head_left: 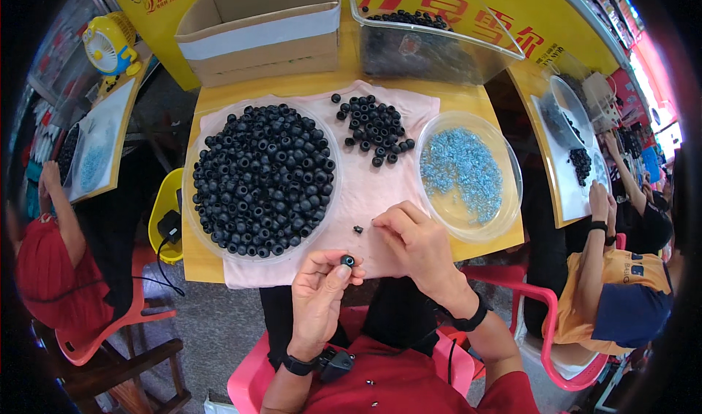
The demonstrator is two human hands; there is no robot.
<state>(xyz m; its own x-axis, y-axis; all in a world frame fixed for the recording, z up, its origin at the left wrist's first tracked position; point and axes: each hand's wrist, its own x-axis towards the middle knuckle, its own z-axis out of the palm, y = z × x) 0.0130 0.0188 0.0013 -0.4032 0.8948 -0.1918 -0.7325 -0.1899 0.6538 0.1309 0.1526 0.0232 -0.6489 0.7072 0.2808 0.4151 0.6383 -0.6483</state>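
My left hand (319, 297) pinches a small black rubber ring (347, 260) between thumb and fingertips, just off the near table edge. My right hand (417, 246) rests on the pink cloth (365, 194) with its fingertips curled together beside a tiny dark piece (358, 229); whether it holds anything I cannot tell. A wide clear bowl (191, 216) to the left is heaped with black rings (263, 176). A loose pile of black rings (374, 129) lies on the cloth farther back. To the right a clear bowl (512, 187) holds small blue parts (461, 169).
A cardboard box (256, 26) and a clear bin (431, 41) with black rings stand at the back. Other people sit at side tables on the left (51, 268) and right (614, 282). A yellow fan (110, 44) is at far left; a pink chair (556, 333) is beside me.
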